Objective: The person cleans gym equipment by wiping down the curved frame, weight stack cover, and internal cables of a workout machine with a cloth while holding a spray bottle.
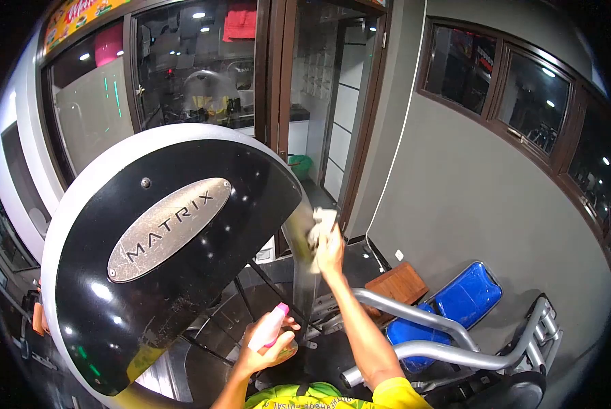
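My left hand point(259, 351) is wrapped round a small pale bottle point(273, 326) with a pink top, held tilted below the machine's black panel. My right hand point(331, 253) grips a whitish cloth point(323, 219) at the right side of the exercise machine point(176, 235). The cloth lies against or very near the machine's silver-grey edge; actual contact cannot be made out. The machine has a rounded white rim and a glossy black face. An oval metal plate point(169, 230) on that face reads MATRIX.
Bent silver tubes point(421, 320) of gym equipment stand at the lower right. Behind them are a blue folding chair point(466, 294) and a brown wooden box point(397, 283). A grey wall point(469, 184) rises on the right, and brown-framed glass doors point(268, 75) are ahead.
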Available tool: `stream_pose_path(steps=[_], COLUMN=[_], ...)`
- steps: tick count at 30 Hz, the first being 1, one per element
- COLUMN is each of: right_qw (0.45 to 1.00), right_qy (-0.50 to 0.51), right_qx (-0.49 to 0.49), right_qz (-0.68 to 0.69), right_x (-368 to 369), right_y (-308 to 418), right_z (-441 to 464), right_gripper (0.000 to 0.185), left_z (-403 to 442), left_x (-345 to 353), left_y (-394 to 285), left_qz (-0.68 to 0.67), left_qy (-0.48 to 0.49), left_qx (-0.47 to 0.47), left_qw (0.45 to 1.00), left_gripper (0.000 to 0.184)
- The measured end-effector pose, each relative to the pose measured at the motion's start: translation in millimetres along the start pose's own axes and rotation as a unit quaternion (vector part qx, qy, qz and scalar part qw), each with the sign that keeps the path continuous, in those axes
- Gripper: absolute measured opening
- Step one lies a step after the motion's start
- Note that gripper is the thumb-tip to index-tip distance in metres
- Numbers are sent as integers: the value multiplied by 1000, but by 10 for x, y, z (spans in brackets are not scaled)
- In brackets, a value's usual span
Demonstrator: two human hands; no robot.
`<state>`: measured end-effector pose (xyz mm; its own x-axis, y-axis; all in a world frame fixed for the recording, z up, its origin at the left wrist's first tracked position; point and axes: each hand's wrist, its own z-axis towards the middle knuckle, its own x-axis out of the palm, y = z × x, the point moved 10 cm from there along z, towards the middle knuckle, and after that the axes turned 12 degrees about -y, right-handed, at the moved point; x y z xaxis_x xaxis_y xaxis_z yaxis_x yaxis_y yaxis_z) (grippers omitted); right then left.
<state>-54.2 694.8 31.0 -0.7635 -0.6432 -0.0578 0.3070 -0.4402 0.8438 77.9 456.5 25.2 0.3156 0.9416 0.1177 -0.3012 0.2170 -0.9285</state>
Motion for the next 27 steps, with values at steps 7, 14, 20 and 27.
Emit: stream_pose_path(steps=[7,14,20,27], right_qw=[938,946,965,995], right_qy=[176,158,118,37], right_qx=[-146,-270,-230,-66], right_qz=[260,85,-40,-63], right_x=[611,503,182,-242], right_y=[1863,1841,911,-609], right_z=[761,635,390,-491], right_gripper=[40,56,53,47], left_z=[-47,-82,-73,-46], left_x=[-15,-46,-60,-31], left_y=[28,73,153,249], left_qz=[-61,-16,-9,10], left_qy=[-23,-23,-11,-13], left_qx=[-25,-12,-47,-68], left_qw=[998,1000,999,998], left_gripper=[38,38,33,27])
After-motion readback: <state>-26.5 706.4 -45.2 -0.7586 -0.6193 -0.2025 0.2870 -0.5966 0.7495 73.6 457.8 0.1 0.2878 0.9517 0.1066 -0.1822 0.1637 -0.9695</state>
